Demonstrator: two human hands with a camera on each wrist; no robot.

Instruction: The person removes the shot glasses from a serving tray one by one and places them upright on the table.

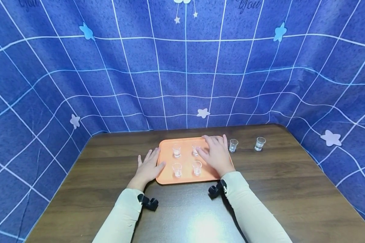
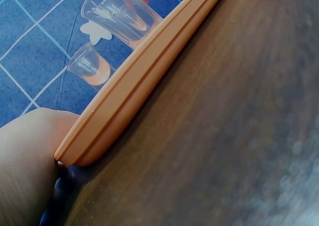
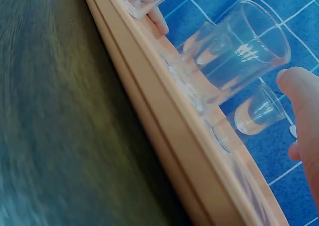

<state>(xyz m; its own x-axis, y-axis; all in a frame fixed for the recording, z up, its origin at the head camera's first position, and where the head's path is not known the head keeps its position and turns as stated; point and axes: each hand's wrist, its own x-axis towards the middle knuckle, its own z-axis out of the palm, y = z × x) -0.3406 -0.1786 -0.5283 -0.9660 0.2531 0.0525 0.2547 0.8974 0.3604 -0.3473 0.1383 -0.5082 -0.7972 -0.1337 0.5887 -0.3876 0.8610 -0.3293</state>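
Orange tray (image 1: pixel 187 160) sits on the brown wood bench (image 1: pixel 115 152), over toward the far edge, and we count four small clear glasses standing upright on it, two by two: front left glass (image 1: pixel 177 170), front right glass (image 1: pixel 197 168), back left glass (image 1: pixel 177 153) and back right glass (image 1: pixel 195 153). The left hand (image 1: pixel 147 168) rests against the tray's left rim with its fingers spread, not wrapped round any glass. The right hand (image 1: pixel 216 153) is over the tray's right side, fingers wide, thumb right by the back right glass; we honestly can't tell if they touch. Two more glasses are off the tray on the right: an inner glass (image 1: pixel 233 145) just beside the right hand and an outer glass (image 1: pixel 260 144) further out. Behind it all we've got a blue curtain (image 1: pixel 170 54) with pale grid lines and stars.
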